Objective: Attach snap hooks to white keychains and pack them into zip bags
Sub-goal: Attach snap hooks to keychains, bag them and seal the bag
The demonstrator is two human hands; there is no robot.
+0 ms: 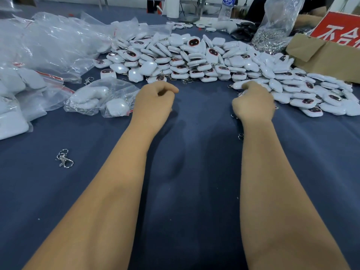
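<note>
On a blue cloth-covered table [194, 172], two hands are working at the edge of a white keychain heap [194, 55]; the left hand [153, 102] is curling, seemingly holding nothing, while the right hand [253, 104] is gripping a keychain [238, 85]. Filled zip bags [99, 100] are crowding the left side; a lone snap hook [64, 158] is lying on open cloth beside the left forearm.

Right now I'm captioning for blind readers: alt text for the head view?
Two bare forearms reach across a dark blue cloth toward a heap of white keychains; the left hand and right hand are curled at its edge. Filled zip bags lie left.
</note>
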